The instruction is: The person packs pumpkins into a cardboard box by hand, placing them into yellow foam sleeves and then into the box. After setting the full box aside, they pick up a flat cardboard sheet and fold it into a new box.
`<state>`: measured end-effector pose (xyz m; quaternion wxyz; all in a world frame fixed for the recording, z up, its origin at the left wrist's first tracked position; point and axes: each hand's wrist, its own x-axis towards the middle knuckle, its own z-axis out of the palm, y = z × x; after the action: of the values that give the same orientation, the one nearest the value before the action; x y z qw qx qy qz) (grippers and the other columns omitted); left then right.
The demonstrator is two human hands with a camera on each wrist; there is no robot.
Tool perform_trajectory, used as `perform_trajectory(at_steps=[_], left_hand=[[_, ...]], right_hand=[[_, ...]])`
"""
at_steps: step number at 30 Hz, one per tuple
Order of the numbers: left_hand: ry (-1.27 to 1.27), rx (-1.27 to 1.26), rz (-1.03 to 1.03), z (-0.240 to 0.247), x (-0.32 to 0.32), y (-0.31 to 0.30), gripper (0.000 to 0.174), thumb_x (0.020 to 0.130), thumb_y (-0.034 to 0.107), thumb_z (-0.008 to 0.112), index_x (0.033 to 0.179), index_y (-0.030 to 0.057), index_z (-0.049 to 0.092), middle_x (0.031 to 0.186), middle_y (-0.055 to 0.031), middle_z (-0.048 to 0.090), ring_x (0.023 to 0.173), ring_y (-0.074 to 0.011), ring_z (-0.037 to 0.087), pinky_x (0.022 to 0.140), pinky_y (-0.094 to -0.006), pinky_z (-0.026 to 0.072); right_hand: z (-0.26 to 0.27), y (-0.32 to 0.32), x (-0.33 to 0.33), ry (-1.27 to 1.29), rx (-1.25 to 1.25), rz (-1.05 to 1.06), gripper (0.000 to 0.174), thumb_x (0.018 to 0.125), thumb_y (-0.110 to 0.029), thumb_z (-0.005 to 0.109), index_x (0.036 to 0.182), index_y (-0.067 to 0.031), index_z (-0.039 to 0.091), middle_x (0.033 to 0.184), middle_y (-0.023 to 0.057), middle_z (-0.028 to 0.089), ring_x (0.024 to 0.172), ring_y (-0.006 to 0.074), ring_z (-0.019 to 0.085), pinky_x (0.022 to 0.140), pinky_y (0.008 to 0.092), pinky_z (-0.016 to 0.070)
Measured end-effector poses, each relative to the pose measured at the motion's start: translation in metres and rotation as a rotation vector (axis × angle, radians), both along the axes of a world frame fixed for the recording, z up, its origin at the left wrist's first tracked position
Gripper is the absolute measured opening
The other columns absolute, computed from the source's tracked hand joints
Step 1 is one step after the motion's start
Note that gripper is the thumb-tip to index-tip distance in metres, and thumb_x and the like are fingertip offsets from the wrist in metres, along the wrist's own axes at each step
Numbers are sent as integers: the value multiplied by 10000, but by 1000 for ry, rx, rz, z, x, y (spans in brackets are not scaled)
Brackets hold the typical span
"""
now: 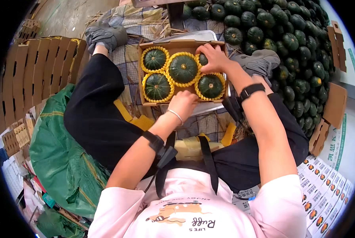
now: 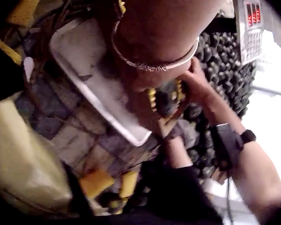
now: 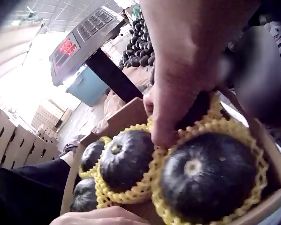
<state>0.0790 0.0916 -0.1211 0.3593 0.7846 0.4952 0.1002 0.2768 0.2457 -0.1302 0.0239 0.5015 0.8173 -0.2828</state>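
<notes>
A cardboard box on the floor between the person's legs holds several dark green pumpkins, each in a yellow foam net. In its back right corner, the right hand grips a netted pumpkin, its fingers spread over the top and partly covering it. The left hand bends its fingers over the box's front wall, close to the middle pumpkin and the front right pumpkin. In the left wrist view the left fingers are mostly hidden behind the wrist.
A white tray lies under the box. A large heap of loose pumpkins rises to the right. Folded cardboard boxes stand in a row at left, beside a green sack. A scale with a red display stands beyond the box.
</notes>
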Motion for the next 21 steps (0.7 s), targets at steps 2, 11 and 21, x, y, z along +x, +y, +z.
perform_trajectory(at_steps=[2, 11, 21], left_hand=[[-178, -33, 153, 19, -16, 15, 290, 815, 102, 673, 1092, 21, 651, 1013, -156, 658, 954, -306, 623, 840, -358, 507], [-301, -106, 644, 128, -134, 1, 215, 901, 73, 631, 1101, -6, 631, 953, -46, 684, 861, -87, 619, 760, -225, 492], [-493, -490, 488, 87, -109, -37, 238, 916, 25, 572, 1151, -4, 594, 1001, -41, 657, 925, -102, 602, 826, -245, 487]], right_hand=[[2, 15, -1, -75, -59, 6, 644, 591, -337, 722, 1181, -224, 491, 1236, 121, 478, 1060, 476, 451, 950, 520, 400], [1, -60, -29, -443, 600, -87, 669, 804, -205, 626, 1420, -145, 373, 1456, 143, 315, 1314, 441, 309, 1036, 598, 334], [-24, -233, -182, -223, -619, 190, 261, 853, -140, 566, 1071, -59, 685, 1122, 140, 672, 1072, 268, 639, 879, 385, 520]])
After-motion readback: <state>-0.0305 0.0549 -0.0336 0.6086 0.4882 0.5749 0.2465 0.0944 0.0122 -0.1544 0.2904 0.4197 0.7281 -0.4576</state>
